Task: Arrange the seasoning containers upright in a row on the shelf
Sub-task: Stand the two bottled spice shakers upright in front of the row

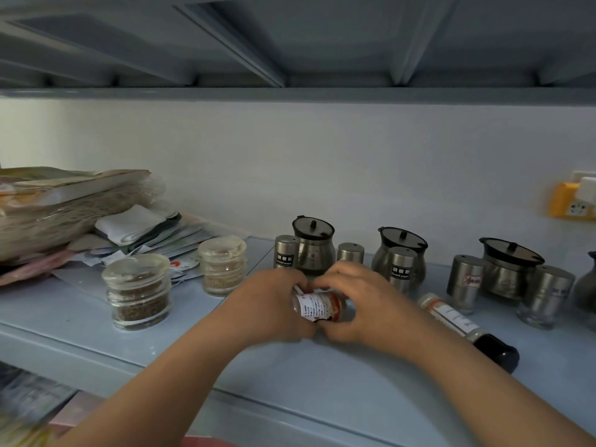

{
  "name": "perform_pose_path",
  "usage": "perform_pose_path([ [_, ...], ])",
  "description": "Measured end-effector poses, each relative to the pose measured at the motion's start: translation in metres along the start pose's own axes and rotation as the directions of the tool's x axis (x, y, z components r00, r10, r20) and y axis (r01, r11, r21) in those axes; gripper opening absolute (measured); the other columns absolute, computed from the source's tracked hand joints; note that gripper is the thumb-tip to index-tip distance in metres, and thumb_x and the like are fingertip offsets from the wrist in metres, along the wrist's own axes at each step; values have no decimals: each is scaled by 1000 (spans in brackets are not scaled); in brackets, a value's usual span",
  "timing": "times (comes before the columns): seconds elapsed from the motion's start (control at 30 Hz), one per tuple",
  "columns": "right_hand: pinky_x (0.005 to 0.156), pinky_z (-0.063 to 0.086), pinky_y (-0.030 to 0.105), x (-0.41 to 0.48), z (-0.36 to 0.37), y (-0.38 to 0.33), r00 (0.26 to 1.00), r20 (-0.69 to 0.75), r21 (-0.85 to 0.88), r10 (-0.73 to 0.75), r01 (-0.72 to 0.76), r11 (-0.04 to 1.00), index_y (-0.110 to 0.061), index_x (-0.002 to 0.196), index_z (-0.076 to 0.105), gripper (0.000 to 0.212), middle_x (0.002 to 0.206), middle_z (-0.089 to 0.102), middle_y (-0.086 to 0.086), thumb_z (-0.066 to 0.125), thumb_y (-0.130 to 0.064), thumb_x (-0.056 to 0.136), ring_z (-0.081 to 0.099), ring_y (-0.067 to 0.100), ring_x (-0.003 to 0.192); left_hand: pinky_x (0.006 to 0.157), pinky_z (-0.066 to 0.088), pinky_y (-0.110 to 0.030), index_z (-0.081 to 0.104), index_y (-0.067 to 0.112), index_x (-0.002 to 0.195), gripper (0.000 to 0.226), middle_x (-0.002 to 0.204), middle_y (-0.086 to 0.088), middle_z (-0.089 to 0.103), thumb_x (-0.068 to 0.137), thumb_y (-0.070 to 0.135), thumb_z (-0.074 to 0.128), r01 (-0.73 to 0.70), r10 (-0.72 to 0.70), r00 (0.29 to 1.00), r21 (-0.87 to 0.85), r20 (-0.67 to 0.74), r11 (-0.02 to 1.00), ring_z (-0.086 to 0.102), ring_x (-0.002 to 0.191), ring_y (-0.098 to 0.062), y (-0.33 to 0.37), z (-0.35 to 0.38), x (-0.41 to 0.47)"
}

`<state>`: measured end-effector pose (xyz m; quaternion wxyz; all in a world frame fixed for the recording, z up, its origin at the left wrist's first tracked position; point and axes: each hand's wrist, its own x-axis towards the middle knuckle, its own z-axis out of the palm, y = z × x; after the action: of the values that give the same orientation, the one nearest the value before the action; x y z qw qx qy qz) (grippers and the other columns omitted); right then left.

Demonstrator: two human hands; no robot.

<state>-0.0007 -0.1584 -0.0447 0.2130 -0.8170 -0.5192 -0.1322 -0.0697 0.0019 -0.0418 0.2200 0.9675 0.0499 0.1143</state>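
Note:
Both hands hold one small spice bottle (321, 306) with a white and orange label, tilted on its side just above the blue shelf (290, 375). My left hand (271, 304) wraps its left end and my right hand (364, 301) covers its right end. Behind them stand steel shakers (285, 252), (401, 269) and dark-lidded steel pots (312, 245), (401, 245). To the right, a long grinder bottle with a black cap (458, 321) lies on its side. Two glass jars of seeds (138, 291), (222, 264) stand upright at the left.
A stack of paper packets and a wrapped bundle (64, 208) fills the shelf's left rear. More steel shakers (464, 282), (545, 295) and a lidded pot (509, 266) stand at the right. An orange wall socket (571, 201) sits on the white wall. Another shelf hangs overhead.

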Motion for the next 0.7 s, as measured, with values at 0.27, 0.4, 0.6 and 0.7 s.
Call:
perform_pose_path([
  [0.27,82,47,28,2,8,2,999,-30,-23,43,-43,999,-24,108,62,41,100,56,-8,71,-38,71,52,8,93,66,52,-22,51,40,97,49,86,13,62,62,18,79,-53,47,998,-257,-32,965,61,74,-6,-7,-10,-6],
  [0.4,67,39,12,2,9,1,988,-97,66,122,-116,991,-21,103,66,36,91,58,-10,74,-31,70,49,-1,76,73,55,-27,56,34,102,54,88,4,66,62,8,81,-99,39,990,-474,-135,875,66,78,-16,-11,-18,-3],
  [0.6,52,38,14,3,16,3,927,-205,333,315,-237,913,-23,87,69,25,60,54,-17,82,-27,65,50,2,57,70,55,-27,55,23,106,55,95,-12,70,68,-10,76,-221,20,965,-776,-260,590,64,79,-18,-13,-5,3],
  [0.7,55,43,19,3,21,7,912,-176,445,370,-261,857,-33,78,66,21,57,59,-13,83,-30,65,50,0,55,64,54,-16,54,24,106,56,92,-8,67,69,-14,72,-211,-9,968,-829,-252,518,66,70,-6,-17,4,8],
])
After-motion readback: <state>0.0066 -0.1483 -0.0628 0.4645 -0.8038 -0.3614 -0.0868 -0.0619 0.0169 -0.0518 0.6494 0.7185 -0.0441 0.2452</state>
